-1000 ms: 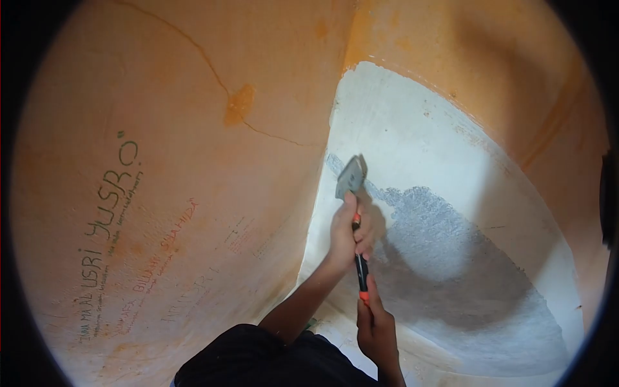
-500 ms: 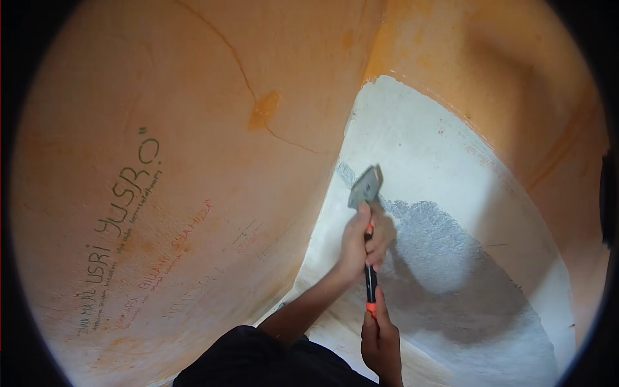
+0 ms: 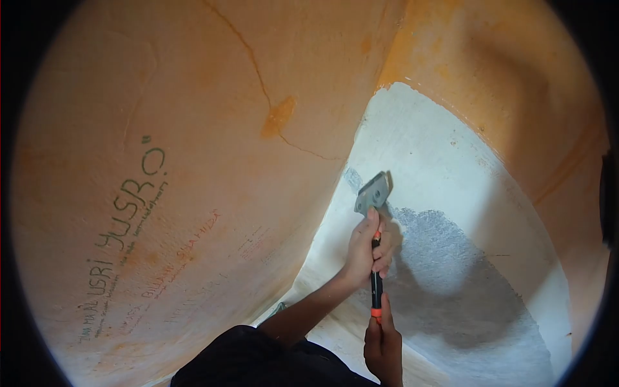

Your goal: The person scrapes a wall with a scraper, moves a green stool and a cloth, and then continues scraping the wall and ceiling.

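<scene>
Both my hands are on a long-handled scraper (image 3: 376,290) with a flat grey metal head and a black and orange handle. My left hand (image 3: 367,248) is closed around the upper handle, its thumb pressed up against the head. Lower down, my right hand (image 3: 383,345) grips the handle's end by the orange band, fingers partly hidden. The scraper head lies at or just over the white wall section (image 3: 429,151); contact is hard to tell. Beside the head is a small scraped grey strip (image 3: 353,178), and a large rough grey patch (image 3: 445,258) spreads to its right.
An orange-tan wall (image 3: 213,161) with a crack and handwritten lettering (image 3: 129,219) rises at left, meeting the white section at a corner. More orange wall (image 3: 509,84) borders it above and right. A small greenish object (image 3: 277,309) sits low near the corner.
The view has shifted slightly, so the walls appear a little lower and further right. The scraper head, blurred before, shows sharper and slightly turned. Both hands keep their hold on the handle.
</scene>
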Tool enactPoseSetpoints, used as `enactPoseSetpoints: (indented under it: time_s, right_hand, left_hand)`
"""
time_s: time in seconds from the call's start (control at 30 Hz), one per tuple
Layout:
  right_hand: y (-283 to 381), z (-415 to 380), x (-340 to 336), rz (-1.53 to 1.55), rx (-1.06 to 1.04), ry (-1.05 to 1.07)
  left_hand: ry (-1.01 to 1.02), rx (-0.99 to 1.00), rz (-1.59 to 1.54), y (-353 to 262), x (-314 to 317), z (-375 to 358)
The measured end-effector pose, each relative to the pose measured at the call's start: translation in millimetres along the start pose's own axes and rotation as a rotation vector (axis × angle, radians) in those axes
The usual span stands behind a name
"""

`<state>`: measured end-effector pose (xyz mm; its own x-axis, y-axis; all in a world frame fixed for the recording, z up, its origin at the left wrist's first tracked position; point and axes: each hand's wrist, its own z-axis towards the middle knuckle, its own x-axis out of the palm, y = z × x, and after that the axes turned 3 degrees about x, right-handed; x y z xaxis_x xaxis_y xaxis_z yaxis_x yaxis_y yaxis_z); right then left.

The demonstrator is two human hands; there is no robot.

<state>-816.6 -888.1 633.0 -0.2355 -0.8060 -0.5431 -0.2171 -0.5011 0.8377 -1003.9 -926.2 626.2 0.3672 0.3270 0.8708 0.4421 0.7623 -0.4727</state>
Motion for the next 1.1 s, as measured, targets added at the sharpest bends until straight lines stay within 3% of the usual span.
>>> enactPoseSetpoints:
  time_s: [0.1,0.2,0.27,0.3,0.37,0.63,0.73,0.77,0.93,1.1]
  right_hand:
    - [5,0,0,0.017,0.082,-0.013]
    - [-6,3,5,-0.036,-0.033,-0.004]
    - [-13,-4,9,-0.07,-0.124,-0.194]
    - [-7,-2,8,-0.074,-0.129,-0.194]
    - [8,-6,5,0.013,0.058,-0.019]
    - [-8,9,23,0.01,-0.021,-0.065]
    - [-6,2,26,0.046,0.014,-0.06]
    - [-12,-7,27,0.082,0.013,-0.068]
    - [-11,-9,21,0.025,0.039,-0.039]
    - [-18,4,26,0.072,0.004,-0.064]
  left_hand:
    - [0.006,-0.004,0.008,-3,-3,2]
    - [0.012,0.001,-0.017,0,-3,1]
    - [0.004,-0.013,-0.037,1,-3,-2]
    - [0.018,-0.027,-0.045,1,-2,-2]
    - [0.029,-0.051,-0.052,3,-4,-2]
    - [0.016,0.022,0.038,-6,-15,3]
    - [0.047,-0.017,0.004,-5,-16,0]
    - [-0.025,-0.107,0.03,-1,-11,-8]
    - [0.028,-0.077,0.047,3,-12,-8]
    - [-0.046,-0.04,0.108,4,-12,-6]
